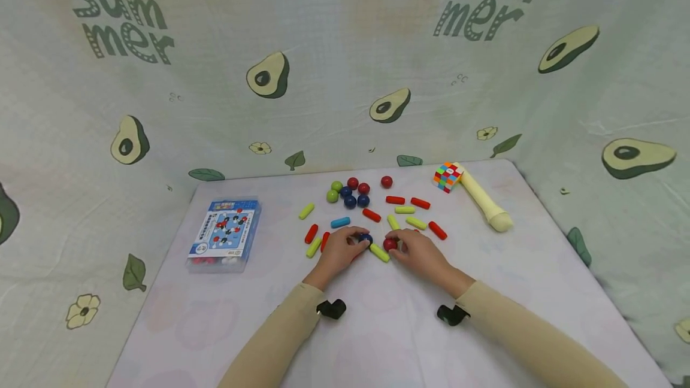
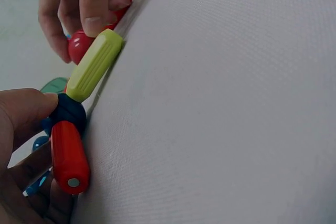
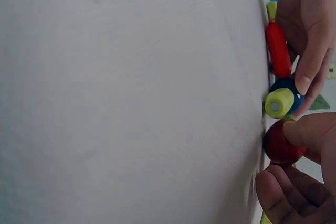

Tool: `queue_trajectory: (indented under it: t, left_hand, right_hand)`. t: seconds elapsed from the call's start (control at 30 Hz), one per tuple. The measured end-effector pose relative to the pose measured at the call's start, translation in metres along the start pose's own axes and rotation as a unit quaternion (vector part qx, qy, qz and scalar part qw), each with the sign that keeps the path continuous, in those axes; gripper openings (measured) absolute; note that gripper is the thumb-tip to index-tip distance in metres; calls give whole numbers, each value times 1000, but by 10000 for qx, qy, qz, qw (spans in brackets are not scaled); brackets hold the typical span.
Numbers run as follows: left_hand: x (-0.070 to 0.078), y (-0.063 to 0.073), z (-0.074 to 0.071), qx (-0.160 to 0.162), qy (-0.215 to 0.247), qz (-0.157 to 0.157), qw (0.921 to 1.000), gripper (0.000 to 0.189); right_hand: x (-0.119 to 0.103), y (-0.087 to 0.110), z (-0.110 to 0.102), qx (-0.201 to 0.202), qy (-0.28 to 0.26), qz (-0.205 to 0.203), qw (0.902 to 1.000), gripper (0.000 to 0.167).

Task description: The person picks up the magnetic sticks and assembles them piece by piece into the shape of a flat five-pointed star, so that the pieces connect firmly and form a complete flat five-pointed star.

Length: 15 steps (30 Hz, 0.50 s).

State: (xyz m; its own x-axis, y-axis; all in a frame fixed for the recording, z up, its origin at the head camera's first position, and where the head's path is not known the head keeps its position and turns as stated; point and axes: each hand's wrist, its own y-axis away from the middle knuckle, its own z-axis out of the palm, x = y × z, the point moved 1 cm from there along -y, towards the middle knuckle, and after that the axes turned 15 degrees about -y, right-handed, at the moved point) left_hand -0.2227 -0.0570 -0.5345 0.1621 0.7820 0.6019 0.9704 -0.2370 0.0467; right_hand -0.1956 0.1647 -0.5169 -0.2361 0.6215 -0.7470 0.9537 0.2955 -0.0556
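Thumb and fingers of my left hand (image 1: 338, 251) grip a dark blue ball (image 1: 366, 238) at the table's middle. Joined to that ball are a red rod (image 2: 70, 156), with a small grey disc in its end, and a yellow-green rod (image 1: 380, 252). My right hand (image 1: 421, 254) pinches a red ball (image 3: 283, 142) just right of the yellow-green rod's side. In the left wrist view, the rod's far end overlaps the right fingertips close to the red ball. The fingers partly cover both balls in the head view.
Beyond the hands lie green, red and dark blue balls (image 1: 350, 202), with several red and yellow-green rods (image 1: 416, 222) and a blue rod (image 1: 340, 222) around. A clear plastic box (image 1: 224, 233) stands left; a puzzle cube (image 1: 448, 176) and a cream stick (image 1: 483, 199) lie back right.
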Motion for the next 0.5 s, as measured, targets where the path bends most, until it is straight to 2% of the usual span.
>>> queue_trajectory:
  t: [0.13, 0.5]
  left_hand:
    - [0, 0, 0, -5, -39, -28, 10000, 26]
    - [2, 0, 0, 51, -66, -75, 9999, 26]
  right_hand:
    - [2, 6, 1, -70, -71, 74, 9999, 39]
    - [5, 25, -2, 48, -247, 161, 9996, 35]
